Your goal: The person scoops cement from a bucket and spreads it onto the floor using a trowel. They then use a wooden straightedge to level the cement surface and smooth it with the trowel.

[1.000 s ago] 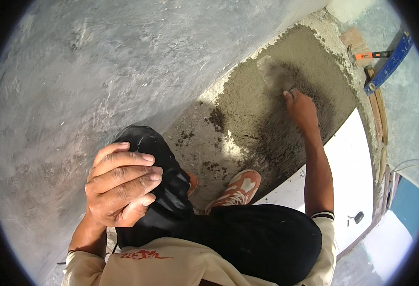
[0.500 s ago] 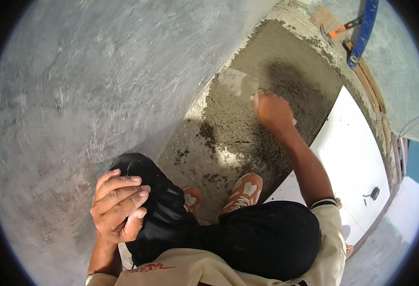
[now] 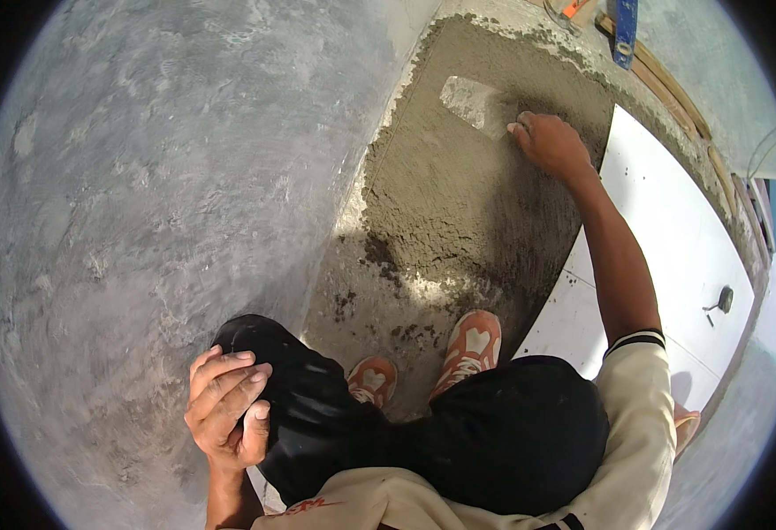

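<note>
**Upper right: trowel on wet mortar**

Upper right of the frame, the right hand (image 3: 553,144) grips a trowel (image 3: 475,102), blade flat on the grey mortar bed (image 3: 459,203) beside white tiles (image 3: 671,238). Lower left, the left hand (image 3: 226,411) rests loosely curled on a black-trousered knee (image 3: 304,397), holding nothing.

Your right hand (image 3: 554,146) holds the trowel (image 3: 472,103) on the mortar (image 3: 459,203), tiles (image 3: 680,238) to its right, your left hand (image 3: 226,408) on your knee (image 3: 273,371).
</note>
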Available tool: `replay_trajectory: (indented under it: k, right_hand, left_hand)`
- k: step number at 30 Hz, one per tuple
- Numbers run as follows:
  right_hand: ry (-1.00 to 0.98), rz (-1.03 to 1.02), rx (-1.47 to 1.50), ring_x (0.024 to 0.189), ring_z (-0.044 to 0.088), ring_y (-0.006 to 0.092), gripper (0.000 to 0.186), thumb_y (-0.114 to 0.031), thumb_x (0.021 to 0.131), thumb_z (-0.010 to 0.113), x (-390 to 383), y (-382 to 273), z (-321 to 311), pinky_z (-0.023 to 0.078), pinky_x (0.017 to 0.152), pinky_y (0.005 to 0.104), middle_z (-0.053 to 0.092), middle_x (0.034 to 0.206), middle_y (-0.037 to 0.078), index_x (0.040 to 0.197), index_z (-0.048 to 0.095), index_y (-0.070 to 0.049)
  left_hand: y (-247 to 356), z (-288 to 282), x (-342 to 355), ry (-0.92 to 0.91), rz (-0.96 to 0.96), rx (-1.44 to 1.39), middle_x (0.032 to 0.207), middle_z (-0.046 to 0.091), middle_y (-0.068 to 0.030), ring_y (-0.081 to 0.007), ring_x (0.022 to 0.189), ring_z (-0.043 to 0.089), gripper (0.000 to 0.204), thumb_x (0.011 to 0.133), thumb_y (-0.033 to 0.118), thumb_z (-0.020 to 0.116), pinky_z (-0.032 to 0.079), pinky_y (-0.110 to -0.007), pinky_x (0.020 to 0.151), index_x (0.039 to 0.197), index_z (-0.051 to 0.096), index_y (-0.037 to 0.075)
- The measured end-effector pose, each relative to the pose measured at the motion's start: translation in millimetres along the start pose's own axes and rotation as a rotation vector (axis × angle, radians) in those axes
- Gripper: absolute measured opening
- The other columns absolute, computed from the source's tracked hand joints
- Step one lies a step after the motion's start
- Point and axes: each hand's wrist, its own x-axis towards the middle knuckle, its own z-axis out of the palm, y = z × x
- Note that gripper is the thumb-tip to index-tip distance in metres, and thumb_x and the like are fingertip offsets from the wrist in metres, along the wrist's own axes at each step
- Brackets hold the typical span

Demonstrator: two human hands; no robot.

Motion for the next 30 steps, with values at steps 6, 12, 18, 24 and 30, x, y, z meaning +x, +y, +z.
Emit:
replay_trajectory:
  k: [6, 12, 18, 24, 30]
  right_hand:
    - [-0.093, -0.051, -0.041, 0.102, 0.072, 0.0463, 0.040, -0.040, 0.108, 0.055, -37, 0, 13, 0.055, 0.092, 0.0591, 0.075, 0.104, 0.025, 0.114, 0.071, -0.003]
    - [-0.131, -0.112, -0.046, 0.096, 0.073, 0.0451, 0.037, -0.038, 0.109, 0.056, -86, -12, 29, 0.058, 0.088, 0.0572, 0.075, 0.101, 0.024, 0.111, 0.071, -0.004]
    - [-0.053, -0.097, 0.040, 0.095, 0.073, 0.0466, 0.038, -0.038, 0.109, 0.056, -119, -23, 34, 0.057, 0.089, 0.0573, 0.075, 0.101, 0.024, 0.109, 0.071, -0.003]
    - [-0.037, -0.003, 0.084, 0.098, 0.073, 0.0452, 0.040, -0.038, 0.109, 0.057, -106, -6, 9, 0.057, 0.091, 0.0552, 0.075, 0.109, 0.022, 0.113, 0.072, -0.002]
    - [-0.187, -0.230, -0.095, 0.095, 0.075, 0.0382, 0.035, -0.038, 0.108, 0.058, -144, -46, 19, 0.061, 0.086, 0.0515, 0.075, 0.110, 0.018, 0.108, 0.073, -0.006]
  left_hand:
    - [-2, 1, -3, 0.017, 0.005, -0.012, 0.095, 0.081, -0.0142, -0.0332, 0.107, 0.074, 0.024, 0.094, 0.022, 0.073, 0.047, -0.056, 0.109, 0.102, 0.079, 0.000]
    - [-4, 1, -5, 0.022, 0.019, -0.022, 0.095, 0.081, -0.0150, -0.0338, 0.108, 0.074, 0.026, 0.095, 0.024, 0.074, 0.046, -0.057, 0.111, 0.102, 0.079, 0.000]
    - [-4, -2, -9, 0.017, 0.020, -0.014, 0.095, 0.081, -0.0150, -0.0343, 0.108, 0.074, 0.027, 0.096, 0.025, 0.073, 0.047, -0.057, 0.110, 0.102, 0.079, 0.000]
    - [-6, 1, -9, 0.026, 0.033, -0.017, 0.096, 0.081, -0.0153, -0.0344, 0.109, 0.074, 0.027, 0.096, 0.025, 0.074, 0.048, -0.058, 0.110, 0.101, 0.079, -0.001]
    - [-5, -1, -9, 0.022, 0.041, -0.004, 0.096, 0.081, -0.0153, -0.0341, 0.109, 0.074, 0.026, 0.095, 0.023, 0.074, 0.048, -0.058, 0.110, 0.102, 0.079, -0.001]
